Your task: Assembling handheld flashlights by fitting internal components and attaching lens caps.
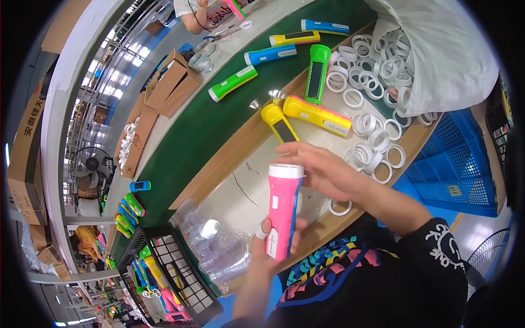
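My left hand (268, 246) is wrapped round the lower body of a pink flashlight (282, 202) with a blue side, held with its white-ringed head (286, 171) upward. At that head is my right hand (328, 172), fingers stretched out behind and over the rim; its thumb is mostly hidden. Beyond the hands, a yellow flashlight (314, 113), a second yellow one (280, 123) and a green one (316, 74) rest in a shallow cardboard tray (240, 136). Two silver reflector cups (277, 96) lie by its far edge.
White plastic rings (377, 139) spill from a white sack (443, 60) on the right. Clear lenses (219, 246) are stacked at the tray's left. Several flashlights line the green bench (191, 142). A black crate (186, 273) stands lower left, a blue crate (454, 158) at right.
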The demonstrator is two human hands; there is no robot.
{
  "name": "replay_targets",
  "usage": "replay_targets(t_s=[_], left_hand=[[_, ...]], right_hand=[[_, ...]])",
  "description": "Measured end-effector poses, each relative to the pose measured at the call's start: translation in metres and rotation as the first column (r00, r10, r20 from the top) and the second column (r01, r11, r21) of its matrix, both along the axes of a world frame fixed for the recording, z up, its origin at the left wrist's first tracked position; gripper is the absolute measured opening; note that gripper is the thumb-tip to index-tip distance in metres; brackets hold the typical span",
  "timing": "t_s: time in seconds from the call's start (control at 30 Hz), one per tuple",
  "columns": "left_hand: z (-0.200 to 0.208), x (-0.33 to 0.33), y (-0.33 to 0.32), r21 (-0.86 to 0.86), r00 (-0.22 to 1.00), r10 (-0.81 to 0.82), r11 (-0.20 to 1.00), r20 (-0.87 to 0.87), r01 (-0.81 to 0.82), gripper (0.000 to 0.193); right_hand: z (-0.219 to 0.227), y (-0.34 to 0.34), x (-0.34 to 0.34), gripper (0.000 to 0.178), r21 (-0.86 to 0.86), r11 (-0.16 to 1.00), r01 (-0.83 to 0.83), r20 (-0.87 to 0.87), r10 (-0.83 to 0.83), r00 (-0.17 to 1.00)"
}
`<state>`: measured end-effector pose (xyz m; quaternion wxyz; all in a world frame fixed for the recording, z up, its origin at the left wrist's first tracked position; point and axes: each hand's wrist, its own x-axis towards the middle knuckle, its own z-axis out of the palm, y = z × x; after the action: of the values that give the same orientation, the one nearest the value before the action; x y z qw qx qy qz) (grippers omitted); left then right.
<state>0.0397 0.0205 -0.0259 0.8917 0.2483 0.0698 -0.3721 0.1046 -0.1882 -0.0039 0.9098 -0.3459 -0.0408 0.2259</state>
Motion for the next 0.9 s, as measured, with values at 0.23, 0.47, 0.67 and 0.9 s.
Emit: replay_targets(t_s=[0.23, 0.47, 0.67, 0.9], left_hand=[[-0.011, -0.019, -0.032, 0.741, 0.670, -0.349, 0.472, 0.655, -0.477, 0.067], [0.023, -0.026, -0.034, 0.097, 0.989, -0.096, 0.992, 0.116, 0.085, 0.058], [0.024, -0.036, -0.037, 0.243, 0.982, -0.082, 0.969, 0.170, 0.039, 0.059], [0.025, -0.040, -0.035, 0.073, 0.959, -0.245, 0.969, 0.143, 0.236, 0.061]], right_hand=[[-0.016, 0.019, -0.021, 0.041, -0.170, 0.965, 0.200, 0.070, -0.191, 0.979], [0.004, 0.014, -0.027, 0.051, 0.150, 0.989, -0.003, 0.018, 0.000, 1.000], [0.004, 0.016, -0.036, 0.038, 0.167, 0.985, 0.051, 0.062, -0.062, 0.996], [0.004, 0.017, -0.045, 0.049, 0.310, 0.951, 0.016, 0.203, -0.083, 0.976]])
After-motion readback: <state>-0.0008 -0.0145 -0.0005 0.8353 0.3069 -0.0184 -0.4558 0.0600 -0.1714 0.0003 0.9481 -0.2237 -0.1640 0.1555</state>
